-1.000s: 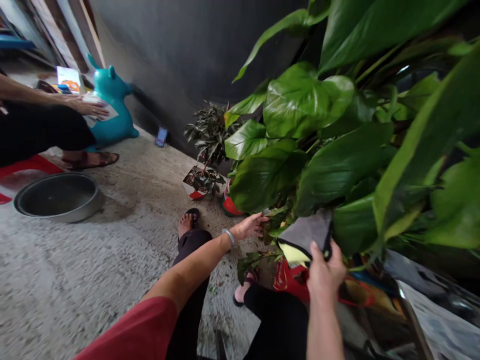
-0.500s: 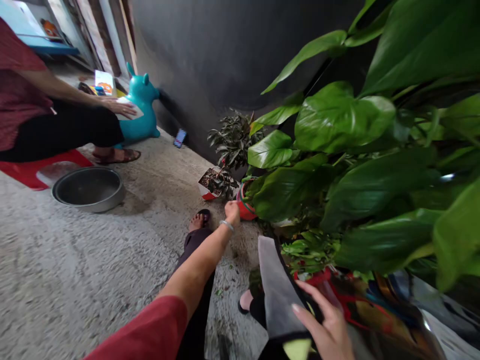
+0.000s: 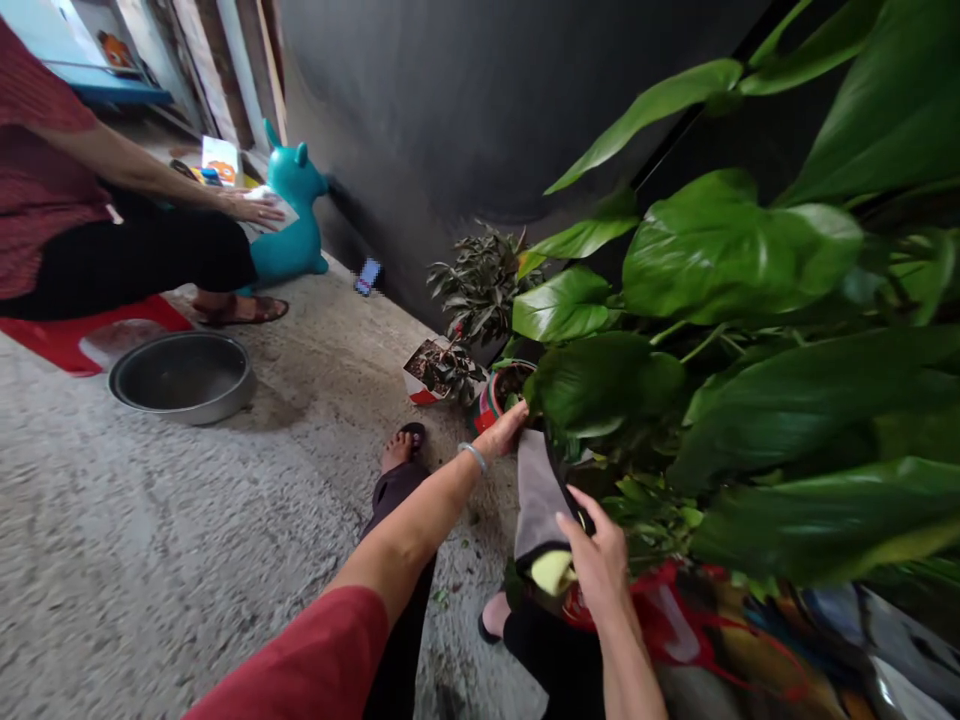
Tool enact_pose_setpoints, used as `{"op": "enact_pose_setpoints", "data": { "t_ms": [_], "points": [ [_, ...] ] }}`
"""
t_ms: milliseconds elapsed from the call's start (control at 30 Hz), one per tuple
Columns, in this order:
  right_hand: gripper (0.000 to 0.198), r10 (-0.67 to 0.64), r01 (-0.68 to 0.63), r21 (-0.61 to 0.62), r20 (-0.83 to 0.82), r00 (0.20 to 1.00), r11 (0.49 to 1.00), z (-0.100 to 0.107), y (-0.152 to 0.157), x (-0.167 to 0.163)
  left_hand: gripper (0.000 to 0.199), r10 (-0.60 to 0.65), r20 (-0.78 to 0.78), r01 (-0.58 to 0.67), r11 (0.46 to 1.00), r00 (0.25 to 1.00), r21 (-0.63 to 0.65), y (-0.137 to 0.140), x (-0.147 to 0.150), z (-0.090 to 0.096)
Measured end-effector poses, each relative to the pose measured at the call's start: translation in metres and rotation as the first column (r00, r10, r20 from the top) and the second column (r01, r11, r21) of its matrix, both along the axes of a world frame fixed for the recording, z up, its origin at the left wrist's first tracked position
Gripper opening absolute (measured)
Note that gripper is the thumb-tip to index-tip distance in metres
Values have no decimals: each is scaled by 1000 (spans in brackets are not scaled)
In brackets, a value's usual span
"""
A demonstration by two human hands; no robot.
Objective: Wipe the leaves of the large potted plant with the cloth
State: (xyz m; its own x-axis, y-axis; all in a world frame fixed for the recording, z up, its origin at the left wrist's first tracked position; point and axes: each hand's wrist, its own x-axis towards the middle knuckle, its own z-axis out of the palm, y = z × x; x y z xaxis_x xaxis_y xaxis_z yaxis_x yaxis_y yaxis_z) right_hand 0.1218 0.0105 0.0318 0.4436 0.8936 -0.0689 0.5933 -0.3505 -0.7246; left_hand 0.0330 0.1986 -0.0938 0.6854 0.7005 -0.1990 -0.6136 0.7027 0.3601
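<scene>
My right hand (image 3: 596,555) grips a grey cloth (image 3: 538,490) with dark edging and a pale yellow underside. The cloth hangs beside the lower leaves of a big green plant. My left hand (image 3: 506,432), with a bangle at the wrist, reaches to the rim of a red pot (image 3: 486,408). Its fingertips meet the edge of a large dark green leaf (image 3: 600,385) and the far end of the cloth. Leaf and cloth partly hide those fingers, so whether they hold anything does not show.
A potted shrub (image 3: 480,280) and a small white-and-red planter (image 3: 426,370) stand by the dark wall. At left, a seated person rests a cloth-covered hand on a teal animal toy (image 3: 289,235). A metal basin (image 3: 184,378) sits on the floor. Red bags (image 3: 667,610) lie at lower right.
My left hand has shifted right, from the pot's side to the leaf edge. My right hand has carried the cloth up and forward, close to my left hand.
</scene>
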Motion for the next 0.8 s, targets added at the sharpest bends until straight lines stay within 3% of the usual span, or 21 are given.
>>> {"op": "enact_pose_setpoints", "data": {
  "t_ms": [67, 133, 233, 300, 400, 467, 533, 633, 700, 733, 800],
  "points": [
    [55, -36, 36, 9, -32, 999, 999, 18, -33, 3, 42, -15, 36, 16, 999, 999, -28, -1, -7, 5],
    [54, -57, 59, 96, -19, 998, 994, 46, -53, 1, 41, -25, 41, 27, 999, 999, -44, -2, -14, 6],
    [57, -106, 67, 324, 105, 989, 944, 70, -34, -9, 41, -24, 40, 26, 999, 999, -47, -4, -18, 3],
    [56, -102, 40, 353, 158, 982, 935, 59, 0, -18, 42, -24, 38, 26, 998, 999, -53, -6, -18, 1],
    [46, 7, -27, 155, 129, 992, 988, 21, 30, -25, 45, -18, 36, 21, 998, 999, -59, -8, -17, 1],
    [43, 53, -58, 58, 84, 995, 997, 3, 20, -25, 44, -9, 12, 10, 997, 1000, -79, -6, -18, 0],
    [46, 65, -66, 42, 22, 998, 997, 1, -2, -23, 41, -3, -15, 1, 995, 1000, -102, -4, -21, -1],
    [52, 16, -13, 150, -15, 1000, 989, 21, -15, -23, 37, -6, -18, 4, 995, 1000, -97, -2, -25, -3],
    [57, -45, 25, 299, 59, 997, 954, 30, 2, -22, 35, -3, -13, 2, 996, 1000, -87, -3, -24, -3],
    [59, -61, 23, 344, 102, 993, 939, 28, 16, -21, 35, 3, -8, -4, 997, 1000, -82, -4, -23, -2],
    [59, -30, -21, 318, 155, 987, 948, 14, 43, -18, 36, 13, 14, -12, 997, 1000, -72, -7, -20, -2]
  ]
}}
